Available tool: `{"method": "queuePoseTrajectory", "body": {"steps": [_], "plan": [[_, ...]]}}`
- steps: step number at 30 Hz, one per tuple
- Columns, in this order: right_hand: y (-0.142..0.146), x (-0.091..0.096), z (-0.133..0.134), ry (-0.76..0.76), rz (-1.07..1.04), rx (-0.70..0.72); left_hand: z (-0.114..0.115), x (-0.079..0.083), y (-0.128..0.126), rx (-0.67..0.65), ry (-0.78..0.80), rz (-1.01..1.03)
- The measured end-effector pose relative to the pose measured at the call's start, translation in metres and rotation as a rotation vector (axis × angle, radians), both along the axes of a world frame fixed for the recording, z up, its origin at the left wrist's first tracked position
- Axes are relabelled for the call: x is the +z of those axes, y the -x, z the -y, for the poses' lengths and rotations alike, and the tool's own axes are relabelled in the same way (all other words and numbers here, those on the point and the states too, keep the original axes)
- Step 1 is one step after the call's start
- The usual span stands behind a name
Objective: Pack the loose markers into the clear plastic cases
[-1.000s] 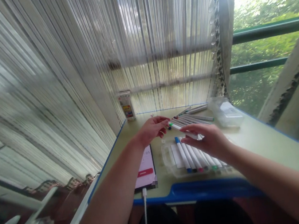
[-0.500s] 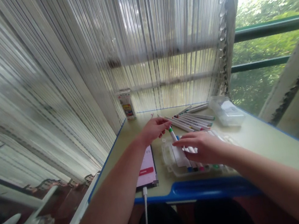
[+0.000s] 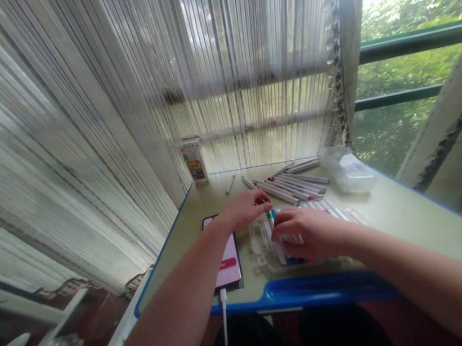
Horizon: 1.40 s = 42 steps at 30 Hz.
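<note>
My left hand (image 3: 250, 207) is closed, its fingertips pinching the top end of a white marker (image 3: 270, 223) with a green band. The marker stands steeply tilted at the left part of a clear plastic case (image 3: 264, 265). Over that case my right hand (image 3: 309, 231) is bent, with a gap between thumb and fingers; the fingertips touch the marker's lower side. Other white markers (image 3: 318, 205) lie in rows inside the case, partly hidden beneath the right hand. Under my left wrist is a phone (image 3: 227, 273) with a lit screen.
Several loose white markers (image 3: 296, 186) are spread behind the case. A clear plastic lid or box (image 3: 348, 172) sits at the back right. At the back left stands a small package (image 3: 194, 163), and a thin pen (image 3: 231, 184) lies nearby. A white cable (image 3: 225, 321) hangs from the phone.
My left hand has moved down and slightly right with the marker, which sits lower in the case. My right hand has lowered a little, its fingers more bent.
</note>
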State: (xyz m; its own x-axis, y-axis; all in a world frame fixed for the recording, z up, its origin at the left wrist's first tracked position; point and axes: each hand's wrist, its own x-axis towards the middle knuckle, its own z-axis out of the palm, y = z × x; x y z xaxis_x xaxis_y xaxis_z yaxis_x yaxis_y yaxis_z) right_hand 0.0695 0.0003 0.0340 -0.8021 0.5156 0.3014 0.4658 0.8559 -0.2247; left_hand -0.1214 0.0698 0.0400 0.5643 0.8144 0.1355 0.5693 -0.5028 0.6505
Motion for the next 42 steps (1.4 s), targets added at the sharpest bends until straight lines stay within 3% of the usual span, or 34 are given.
{"method": "queuePoseTrajectory", "body": {"steps": [7, 15, 21, 31, 42], "plan": [[-0.001, 0.003, 0.002, 0.032, -0.017, 0.001, 0.006, 0.005, -0.002, 0.023, -0.003, -0.138], [0.000, 0.003, 0.002, 0.033, -0.001, -0.007, 0.008, 0.010, 0.000, 0.042, -0.133, -0.314], [-0.001, 0.004, 0.002, 0.029, 0.006, 0.011, 0.010, 0.010, -0.001, 0.045, -0.214, -0.359], [-0.001, 0.004, -0.001, 0.074, -0.018, 0.030, 0.004, 0.005, 0.004, -0.031, -0.175, -0.397], [0.002, -0.004, -0.007, 0.075, -0.094, 0.067, 0.018, 0.013, -0.009, 0.074, -0.239, -0.480]]}}
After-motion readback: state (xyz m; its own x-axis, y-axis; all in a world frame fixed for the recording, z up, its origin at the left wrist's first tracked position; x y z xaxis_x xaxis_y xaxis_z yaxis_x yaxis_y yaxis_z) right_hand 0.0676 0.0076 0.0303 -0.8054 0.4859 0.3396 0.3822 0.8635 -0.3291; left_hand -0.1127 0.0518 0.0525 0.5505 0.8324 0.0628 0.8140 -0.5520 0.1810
